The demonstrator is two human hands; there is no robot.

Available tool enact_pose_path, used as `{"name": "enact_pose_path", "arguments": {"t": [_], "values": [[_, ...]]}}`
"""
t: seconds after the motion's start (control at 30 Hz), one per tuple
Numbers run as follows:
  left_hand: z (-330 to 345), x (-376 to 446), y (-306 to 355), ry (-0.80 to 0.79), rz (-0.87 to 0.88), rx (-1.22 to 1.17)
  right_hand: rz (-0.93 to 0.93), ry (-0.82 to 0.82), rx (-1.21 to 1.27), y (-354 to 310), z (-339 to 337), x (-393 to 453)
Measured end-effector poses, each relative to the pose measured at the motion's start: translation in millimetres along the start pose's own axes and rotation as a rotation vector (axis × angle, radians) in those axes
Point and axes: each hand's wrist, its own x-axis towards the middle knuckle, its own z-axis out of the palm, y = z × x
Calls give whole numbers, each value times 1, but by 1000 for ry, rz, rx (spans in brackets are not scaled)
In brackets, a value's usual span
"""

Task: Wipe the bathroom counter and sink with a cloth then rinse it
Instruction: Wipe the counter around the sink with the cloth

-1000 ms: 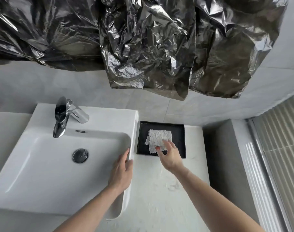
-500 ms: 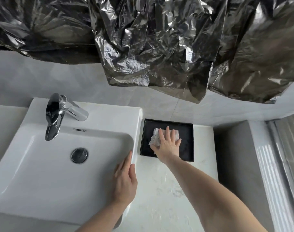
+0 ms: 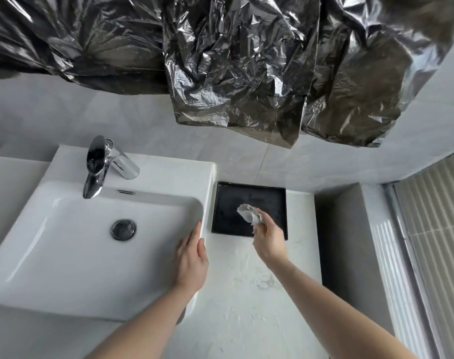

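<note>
A white rectangular sink [image 3: 65, 255] sits on a pale counter [image 3: 246, 301], with a chrome tap [image 3: 99, 167] at its back and a round drain [image 3: 123, 229] in the basin. My right hand [image 3: 268, 242] is shut on a crumpled white cloth [image 3: 249, 213], held just above the black tray [image 3: 225, 203] to the right of the sink. My left hand [image 3: 192, 257] lies flat on the sink's right rim, fingers together, holding nothing.
Crinkled dark plastic sheeting [image 3: 233, 60] hangs over the wall above the counter. A grey ledge [image 3: 344, 250] bounds the counter on the right, with a ribbed glass panel [image 3: 432, 229] beyond it.
My right hand went from pressing flat on the spread cloth in the tray to gripping it bunched up and lifting it. The left hand stayed on the sink rim.
</note>
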Motion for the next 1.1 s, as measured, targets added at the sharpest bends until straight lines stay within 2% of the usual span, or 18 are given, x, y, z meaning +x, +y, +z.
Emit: {"name": "enact_pose_path", "arguments": {"t": [0.13,0.27,0.33,0.47,0.6,0.7,0.77,0.83,1.0,1.1], "values": [[-9,-1,8,-104,-35,50,61,11,153,17,-24,-70],[-41,-15,9,-249,-57,163,221,142,94,63,-45,-119],[-61,-39,3,-249,18,171,243,181,17,80,-58,-133],[-97,-104,-7,-148,228,86,230,232,-134,92,-74,-136],[-115,-163,-24,-119,307,68,170,171,-299,94,-67,-115],[-111,-194,-61,-199,222,147,118,34,-410,107,-40,-104],[-106,-209,-93,-267,100,207,175,-85,-589,111,-19,-108],[-104,-218,-123,-315,-42,273,214,-176,-660,109,-2,-118],[-108,-221,-178,-404,-312,430,170,-242,-701,107,9,-137],[-107,-210,-196,-354,-373,458,141,-167,-734,108,4,-141]]}}
